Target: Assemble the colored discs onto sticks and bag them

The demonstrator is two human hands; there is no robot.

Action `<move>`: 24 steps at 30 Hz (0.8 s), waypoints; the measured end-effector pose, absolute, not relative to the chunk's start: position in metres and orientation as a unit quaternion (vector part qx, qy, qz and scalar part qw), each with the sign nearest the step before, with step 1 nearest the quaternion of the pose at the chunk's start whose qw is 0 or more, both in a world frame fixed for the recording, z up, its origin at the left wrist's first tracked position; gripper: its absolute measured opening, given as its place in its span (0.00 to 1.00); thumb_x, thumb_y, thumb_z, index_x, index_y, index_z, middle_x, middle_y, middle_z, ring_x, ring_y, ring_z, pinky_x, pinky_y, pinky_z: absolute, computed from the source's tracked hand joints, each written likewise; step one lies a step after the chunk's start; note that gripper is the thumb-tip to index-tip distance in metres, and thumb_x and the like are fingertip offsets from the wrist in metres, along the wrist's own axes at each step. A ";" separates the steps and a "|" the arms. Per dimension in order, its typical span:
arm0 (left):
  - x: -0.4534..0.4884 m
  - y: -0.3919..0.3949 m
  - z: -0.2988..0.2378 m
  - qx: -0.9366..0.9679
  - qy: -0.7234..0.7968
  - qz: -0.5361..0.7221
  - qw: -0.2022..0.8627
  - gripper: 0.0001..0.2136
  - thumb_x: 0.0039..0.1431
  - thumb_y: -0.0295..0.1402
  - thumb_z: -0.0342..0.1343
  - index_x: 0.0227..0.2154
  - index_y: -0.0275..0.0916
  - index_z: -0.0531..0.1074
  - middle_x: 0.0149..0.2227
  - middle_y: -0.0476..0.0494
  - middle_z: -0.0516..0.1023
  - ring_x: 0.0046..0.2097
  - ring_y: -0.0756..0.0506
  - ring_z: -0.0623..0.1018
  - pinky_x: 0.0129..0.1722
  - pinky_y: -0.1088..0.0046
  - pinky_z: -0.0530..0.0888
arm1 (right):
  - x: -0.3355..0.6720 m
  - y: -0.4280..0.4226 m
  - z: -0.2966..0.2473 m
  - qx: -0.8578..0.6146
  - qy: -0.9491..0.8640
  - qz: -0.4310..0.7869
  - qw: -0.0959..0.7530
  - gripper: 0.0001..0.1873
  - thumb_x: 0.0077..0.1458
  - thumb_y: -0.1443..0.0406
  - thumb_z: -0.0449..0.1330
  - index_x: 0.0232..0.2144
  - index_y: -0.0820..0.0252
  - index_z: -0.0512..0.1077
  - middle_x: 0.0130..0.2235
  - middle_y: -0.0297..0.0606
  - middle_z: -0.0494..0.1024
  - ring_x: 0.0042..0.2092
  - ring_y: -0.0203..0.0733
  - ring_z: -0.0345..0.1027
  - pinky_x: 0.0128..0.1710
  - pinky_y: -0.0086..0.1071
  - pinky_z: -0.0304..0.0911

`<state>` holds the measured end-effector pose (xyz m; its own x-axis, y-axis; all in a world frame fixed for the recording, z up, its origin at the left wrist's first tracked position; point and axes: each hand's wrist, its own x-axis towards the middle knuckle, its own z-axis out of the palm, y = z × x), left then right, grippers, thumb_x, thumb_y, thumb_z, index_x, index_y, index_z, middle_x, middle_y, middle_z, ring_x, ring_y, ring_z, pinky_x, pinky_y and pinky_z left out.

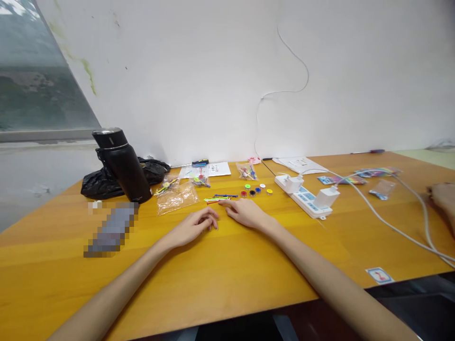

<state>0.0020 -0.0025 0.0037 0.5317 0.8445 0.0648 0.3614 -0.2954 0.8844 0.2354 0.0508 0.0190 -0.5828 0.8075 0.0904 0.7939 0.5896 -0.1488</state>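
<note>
My left hand (197,225) rests on the yellow wooden table (220,265) with its fingers curled in and nothing visible in them. My right hand (244,211) lies flat next to it, fingers stretched toward a small bundle of coloured sticks (217,199), the fingertips touching or almost touching them. Just beyond lie a blue stick (226,195) and a row of small coloured round pieces (256,190). A clear plastic bag (177,197) lies left of the sticks.
A black flask (122,164) stands at the left in front of a black bag (101,185). A white power strip (306,196) with chargers and cables lies right. Small packets and papers line the wall. Another person's hand (443,199) rests at the far right edge.
</note>
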 end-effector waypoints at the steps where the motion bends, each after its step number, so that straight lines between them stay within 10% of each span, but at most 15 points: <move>1: 0.002 -0.002 0.004 0.757 0.398 0.274 0.439 0.14 0.70 0.42 0.46 0.48 0.40 0.69 0.42 0.42 0.79 0.42 0.45 0.73 0.45 0.67 0.68 | 0.236 0.051 0.019 -0.450 -0.889 0.047 0.074 0.23 0.69 0.60 0.49 0.63 0.48 0.68 0.49 0.43 0.82 0.46 0.48 0.78 0.44 0.32 0.64; 17: 0.001 -0.002 0.003 0.760 0.394 0.276 0.438 0.13 0.70 0.41 0.46 0.48 0.40 0.70 0.42 0.42 0.79 0.43 0.44 0.74 0.46 0.67 0.68 | 0.242 0.058 0.017 -0.457 -0.884 0.066 0.074 0.10 0.66 0.61 0.53 0.37 0.59 0.71 0.35 0.40 0.80 0.34 0.40 0.71 0.30 0.29 0.50; 24: 0.002 -0.003 0.005 0.761 0.398 0.271 0.434 0.12 0.70 0.39 0.46 0.48 0.40 0.70 0.43 0.42 0.80 0.43 0.45 0.74 0.46 0.67 0.68 | 0.249 0.060 0.019 -0.388 -0.911 0.115 0.073 0.18 0.61 0.64 0.54 0.19 0.61 0.66 0.20 0.32 0.67 0.23 0.33 0.51 0.26 0.30 0.43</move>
